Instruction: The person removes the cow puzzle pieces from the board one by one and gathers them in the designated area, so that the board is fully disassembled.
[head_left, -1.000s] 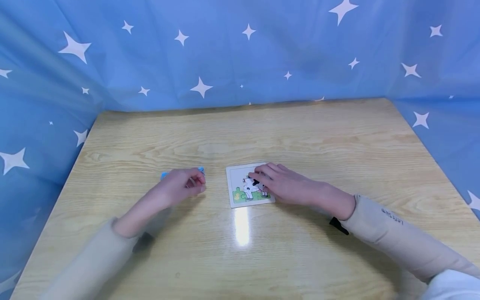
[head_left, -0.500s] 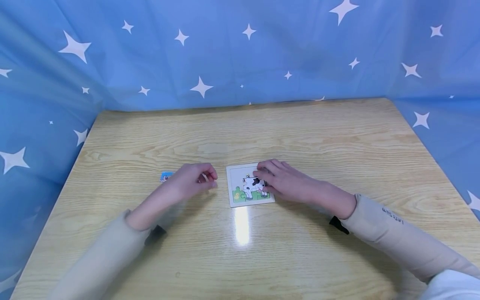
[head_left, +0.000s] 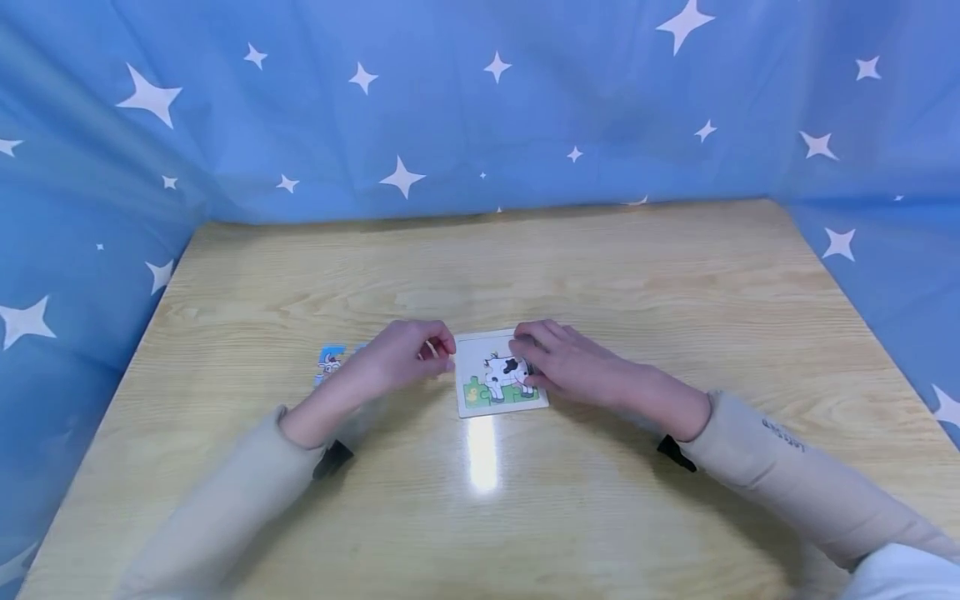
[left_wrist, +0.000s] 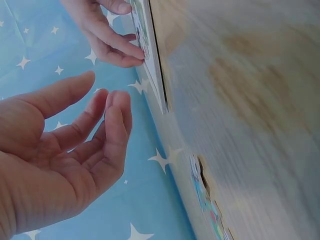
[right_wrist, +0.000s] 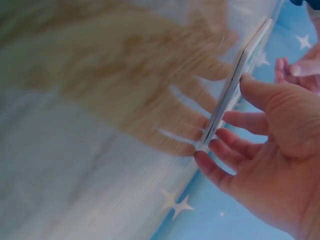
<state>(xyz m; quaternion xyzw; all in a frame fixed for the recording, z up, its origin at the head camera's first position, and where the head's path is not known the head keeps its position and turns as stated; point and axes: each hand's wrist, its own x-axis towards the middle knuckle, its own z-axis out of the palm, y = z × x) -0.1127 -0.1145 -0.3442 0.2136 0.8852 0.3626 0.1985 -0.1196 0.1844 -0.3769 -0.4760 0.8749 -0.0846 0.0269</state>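
A square white jigsaw puzzle board (head_left: 471, 354) lies at the middle of the table, with cow and green grass pieces fitted along its lower part. My right hand (head_left: 566, 367) rests its fingertips on the board's right side; the right wrist view shows the spread fingers touching its edge (right_wrist: 240, 65). Just left of the board hovers my left hand (head_left: 408, 354). In the left wrist view its fingers are loosely bent, the thumb apart from them, with nothing between. Loose blue puzzle pieces (head_left: 331, 357) lie on the table behind the left wrist, partly hidden by it.
The wooden table (head_left: 637, 275) runs back to a blue curtain (head_left: 450, 100) with white stars. A bright light reflection shows on the tabletop in front of the board. Black straps (head_left: 332, 460) sit under both wrists.
My left hand has moved right, from over the loose pieces to beside the board, uncovering more of those pieces. The right hand has barely shifted on the board.
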